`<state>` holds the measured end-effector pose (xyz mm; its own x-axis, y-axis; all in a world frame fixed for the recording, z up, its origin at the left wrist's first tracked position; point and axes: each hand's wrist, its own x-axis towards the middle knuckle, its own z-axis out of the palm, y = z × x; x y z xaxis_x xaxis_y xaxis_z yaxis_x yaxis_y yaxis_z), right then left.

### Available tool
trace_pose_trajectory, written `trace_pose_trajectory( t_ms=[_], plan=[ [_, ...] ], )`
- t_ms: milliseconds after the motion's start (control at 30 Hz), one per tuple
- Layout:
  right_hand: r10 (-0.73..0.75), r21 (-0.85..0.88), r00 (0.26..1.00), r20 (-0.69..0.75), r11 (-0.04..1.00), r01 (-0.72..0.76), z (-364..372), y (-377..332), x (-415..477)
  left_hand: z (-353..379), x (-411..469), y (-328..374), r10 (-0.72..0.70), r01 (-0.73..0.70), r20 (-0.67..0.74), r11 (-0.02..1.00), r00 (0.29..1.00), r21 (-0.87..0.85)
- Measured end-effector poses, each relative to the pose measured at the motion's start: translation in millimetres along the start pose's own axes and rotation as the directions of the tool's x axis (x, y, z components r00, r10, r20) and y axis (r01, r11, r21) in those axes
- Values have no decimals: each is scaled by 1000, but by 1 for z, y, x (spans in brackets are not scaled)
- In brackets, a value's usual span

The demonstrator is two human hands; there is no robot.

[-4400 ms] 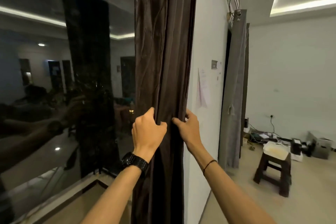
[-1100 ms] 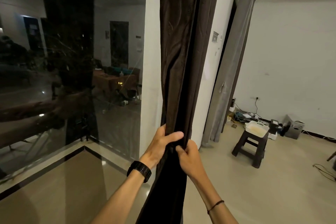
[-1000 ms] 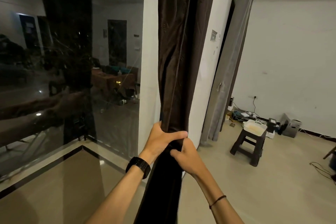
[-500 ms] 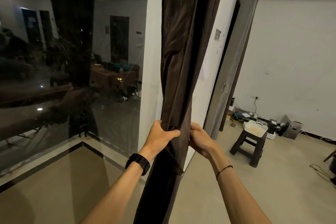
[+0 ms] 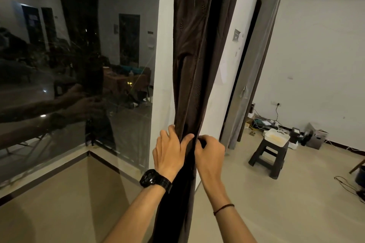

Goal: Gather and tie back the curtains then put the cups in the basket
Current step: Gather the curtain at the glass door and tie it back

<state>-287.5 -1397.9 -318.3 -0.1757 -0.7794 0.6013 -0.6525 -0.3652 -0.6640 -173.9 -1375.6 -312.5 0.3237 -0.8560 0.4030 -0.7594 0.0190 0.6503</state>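
Brown single curtain [image 5: 190, 61], gripped by left hand [image 5: 168, 154], right hand [image 5: 210, 154].

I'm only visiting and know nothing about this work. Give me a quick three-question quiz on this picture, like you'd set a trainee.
1. True or false: a tie is already wrapped round the curtain.
2. Which wrist wears the watch? A) left B) right C) neither
3. Fill in: on the stool sits a white ____.

Key:
1. False. The left hand and right hand grip it, and no tie shows.
2. A.
3. Tub.
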Motion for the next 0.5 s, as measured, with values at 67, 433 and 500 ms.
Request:
trace_pose_trajectory(
  t_ms=[67, 433, 500],
  plan=[
    [51, 81, 998, -29, 996, -48, 3, 0, -13, 0, -13, 4, -61, 47, -78, 984, 995, -173],
    [135, 226, 990, 29, 964, -138, -4, -7, -28, 15, -50, 13, -594, 281, 84, 247, 800, -927],
    [134, 246, 991, 27, 960, -136, -8, -7, -30, 14, -49, 13, -597, 329, 166, 174, 785, -928]
  ],
)
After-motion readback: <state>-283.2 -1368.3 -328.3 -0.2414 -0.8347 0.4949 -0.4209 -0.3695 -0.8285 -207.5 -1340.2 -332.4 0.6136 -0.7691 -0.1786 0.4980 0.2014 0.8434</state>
